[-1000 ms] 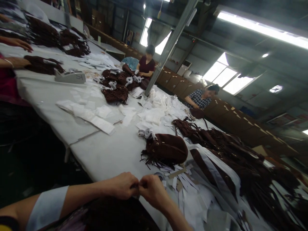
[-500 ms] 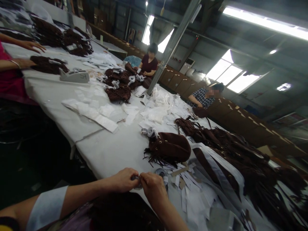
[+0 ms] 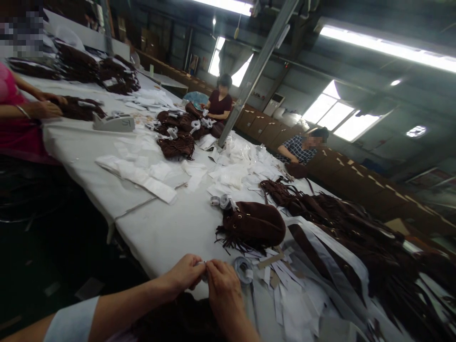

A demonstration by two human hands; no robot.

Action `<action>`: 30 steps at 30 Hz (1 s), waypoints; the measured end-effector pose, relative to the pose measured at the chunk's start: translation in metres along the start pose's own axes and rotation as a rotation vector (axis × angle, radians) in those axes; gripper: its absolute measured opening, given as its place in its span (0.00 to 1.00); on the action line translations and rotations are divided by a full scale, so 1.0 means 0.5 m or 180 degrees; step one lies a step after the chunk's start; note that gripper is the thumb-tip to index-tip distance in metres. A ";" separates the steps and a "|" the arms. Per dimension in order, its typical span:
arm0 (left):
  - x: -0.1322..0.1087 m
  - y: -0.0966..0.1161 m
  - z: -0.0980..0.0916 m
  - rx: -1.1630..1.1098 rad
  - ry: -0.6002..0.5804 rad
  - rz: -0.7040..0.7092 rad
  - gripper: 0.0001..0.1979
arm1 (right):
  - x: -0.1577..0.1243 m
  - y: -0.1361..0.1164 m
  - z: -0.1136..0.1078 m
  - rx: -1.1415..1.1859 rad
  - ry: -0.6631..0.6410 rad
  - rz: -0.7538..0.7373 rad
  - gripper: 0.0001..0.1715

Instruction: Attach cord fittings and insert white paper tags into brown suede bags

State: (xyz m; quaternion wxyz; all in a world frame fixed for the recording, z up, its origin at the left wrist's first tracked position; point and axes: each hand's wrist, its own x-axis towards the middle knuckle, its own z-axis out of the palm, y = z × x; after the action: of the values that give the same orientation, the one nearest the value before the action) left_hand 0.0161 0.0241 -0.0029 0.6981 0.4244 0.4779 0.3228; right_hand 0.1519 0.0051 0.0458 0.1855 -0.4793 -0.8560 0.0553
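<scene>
My left hand [image 3: 187, 274] and my right hand [image 3: 223, 287] meet at the table's near edge, fingertips pinched together. Between them is a small whitish wrapped piece [image 3: 202, 264], mostly hidden by the fingers. Dark brown material [image 3: 181, 318] lies below my hands, close to my body; its shape is hard to make out. Just right of my right hand sits a coil in grey wrapping [image 3: 243, 269]. Beyond it a dark brown fringed bag [image 3: 256, 224] lies on its side, with metal eyelets and wrapped grey rolls [image 3: 224, 201] at its top.
Paper strips [image 3: 281, 280] and a long pile of brown fringed bags [image 3: 342, 218] cover the right side. White wrapping scraps [image 3: 235, 171] surround a metal post [image 3: 249, 80]. At left, a co-worker's hands [image 3: 46, 107] touch brown material near a tape dispenser [image 3: 114, 122]. Two more people sit across the table.
The view has tilted up slightly, so the table sits lower. My hands stay pinched together, with the left wrist turned a little. The left co-worker's hands have come together on the brown material.
</scene>
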 end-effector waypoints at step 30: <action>-0.043 0.002 -0.011 -0.1370 -0.0595 0.0122 0.18 | -0.038 -0.007 0.030 0.2749 0.0730 0.1519 0.14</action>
State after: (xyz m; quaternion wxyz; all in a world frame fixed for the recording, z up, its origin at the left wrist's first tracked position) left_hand 0.0037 0.0076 0.0056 0.8074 0.3028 0.3233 0.3897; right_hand 0.1526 -0.0115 0.0276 0.4418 -0.5441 -0.5957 0.3922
